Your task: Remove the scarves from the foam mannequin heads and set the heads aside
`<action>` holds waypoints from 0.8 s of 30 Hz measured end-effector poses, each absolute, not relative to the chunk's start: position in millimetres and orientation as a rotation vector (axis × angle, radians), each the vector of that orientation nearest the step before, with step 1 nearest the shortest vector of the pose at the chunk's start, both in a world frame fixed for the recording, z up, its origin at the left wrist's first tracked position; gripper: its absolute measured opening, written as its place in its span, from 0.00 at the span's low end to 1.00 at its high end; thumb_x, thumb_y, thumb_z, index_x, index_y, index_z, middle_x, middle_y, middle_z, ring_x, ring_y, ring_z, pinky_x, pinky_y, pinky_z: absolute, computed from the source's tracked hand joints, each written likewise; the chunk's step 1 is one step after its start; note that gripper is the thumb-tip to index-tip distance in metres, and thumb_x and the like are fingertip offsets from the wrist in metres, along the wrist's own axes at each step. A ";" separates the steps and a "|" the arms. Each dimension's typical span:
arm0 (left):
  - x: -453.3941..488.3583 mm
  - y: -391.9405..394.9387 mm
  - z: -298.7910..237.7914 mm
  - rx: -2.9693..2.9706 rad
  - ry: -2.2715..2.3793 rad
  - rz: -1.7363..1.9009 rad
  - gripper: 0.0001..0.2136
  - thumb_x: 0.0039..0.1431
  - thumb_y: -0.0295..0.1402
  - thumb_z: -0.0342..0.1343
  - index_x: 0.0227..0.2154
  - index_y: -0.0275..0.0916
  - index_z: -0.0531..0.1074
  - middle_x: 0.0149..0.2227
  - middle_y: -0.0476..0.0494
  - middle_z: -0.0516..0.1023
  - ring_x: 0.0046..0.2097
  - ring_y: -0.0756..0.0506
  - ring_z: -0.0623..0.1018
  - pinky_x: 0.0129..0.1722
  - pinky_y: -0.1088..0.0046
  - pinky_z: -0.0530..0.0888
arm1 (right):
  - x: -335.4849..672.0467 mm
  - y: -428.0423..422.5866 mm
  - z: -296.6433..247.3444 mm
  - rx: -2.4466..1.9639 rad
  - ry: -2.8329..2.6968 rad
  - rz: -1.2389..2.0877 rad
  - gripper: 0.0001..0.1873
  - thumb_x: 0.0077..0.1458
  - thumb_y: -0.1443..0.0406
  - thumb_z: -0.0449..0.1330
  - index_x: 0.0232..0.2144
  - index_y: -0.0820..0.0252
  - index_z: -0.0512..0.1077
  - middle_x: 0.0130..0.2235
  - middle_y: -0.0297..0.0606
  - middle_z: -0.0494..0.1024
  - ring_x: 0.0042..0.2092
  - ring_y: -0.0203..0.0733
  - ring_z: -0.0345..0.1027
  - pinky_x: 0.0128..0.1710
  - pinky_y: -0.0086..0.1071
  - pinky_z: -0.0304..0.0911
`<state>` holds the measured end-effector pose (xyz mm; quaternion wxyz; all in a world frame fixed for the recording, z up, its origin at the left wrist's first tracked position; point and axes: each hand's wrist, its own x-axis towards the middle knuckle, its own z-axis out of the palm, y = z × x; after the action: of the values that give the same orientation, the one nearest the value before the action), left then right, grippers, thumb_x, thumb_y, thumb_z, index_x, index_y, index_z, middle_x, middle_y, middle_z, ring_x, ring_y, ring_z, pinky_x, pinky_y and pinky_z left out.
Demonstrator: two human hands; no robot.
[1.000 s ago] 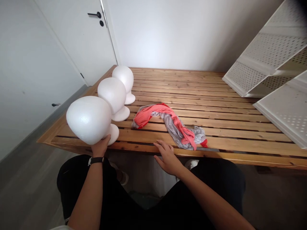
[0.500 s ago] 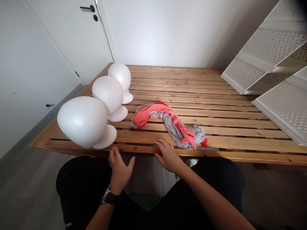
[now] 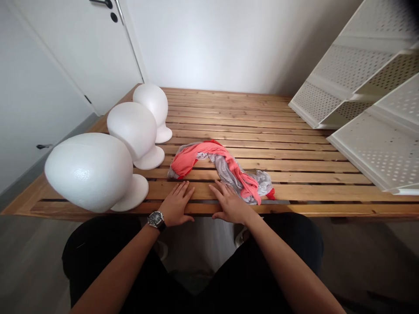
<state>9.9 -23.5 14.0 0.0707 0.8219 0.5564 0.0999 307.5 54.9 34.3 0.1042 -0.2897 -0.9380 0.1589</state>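
Observation:
My left hand [image 3: 177,204] lies flat on the front edge of the slatted wooden table [image 3: 304,191], fingers extended, a watch [image 3: 156,220] on its wrist. Beside it, my right hand [image 3: 228,203] also rests palm down on the edge, fingers spread. Both hold nothing. A coral-red and grey scarf [image 3: 209,153] lies bunched in a curve just beyond them; the right fingers are close to its grey part, and I cannot tell if they touch it. To the left stand three white foam mannequin heads: a near one [image 3: 90,168], a middle one [image 3: 132,131] and a far one [image 3: 151,102].
White perforated metal shelves [image 3: 347,72] stand at the right side of the table. Behind is a white wall [image 3: 212,43], with a white door [image 3: 72,48] at the back left. My knees are below the table's front edge.
My left hand has come up from over my lap and now lies on the table edge. My right hand has spread flatter there. The view has shifted slightly; scarf and heads stay put.

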 end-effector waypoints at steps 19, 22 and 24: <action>10.9 -12.2 6.8 2.441 1.683 0.341 0.57 0.42 0.60 0.73 0.73 0.37 0.63 0.74 0.24 0.58 0.75 0.22 0.58 0.75 0.38 0.51 | 290.5 43.8 11.9 -0.761 -2.880 0.393 0.64 0.51 0.48 0.77 0.77 0.61 0.50 0.78 0.63 0.46 0.79 0.66 0.35 0.76 0.65 0.36; 10.8 -12.0 6.4 2.449 1.690 0.326 0.57 0.42 0.60 0.73 0.73 0.36 0.63 0.74 0.24 0.58 0.75 0.23 0.58 0.76 0.40 0.50 | 289.0 43.6 11.1 -0.777 -2.878 0.376 0.63 0.51 0.49 0.77 0.77 0.60 0.51 0.78 0.62 0.46 0.79 0.66 0.36 0.76 0.65 0.36; 10.7 -11.8 6.2 2.451 1.690 0.330 0.57 0.43 0.61 0.72 0.73 0.36 0.63 0.74 0.23 0.58 0.75 0.23 0.58 0.76 0.40 0.50 | 289.9 46.5 9.5 -0.793 -2.880 0.379 0.63 0.51 0.48 0.77 0.77 0.59 0.51 0.78 0.62 0.46 0.79 0.65 0.37 0.76 0.64 0.37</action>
<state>10.7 -11.8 6.2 0.0731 0.8160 0.5628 0.1100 289.9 46.5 9.5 0.0650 -0.2629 -0.9544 0.1255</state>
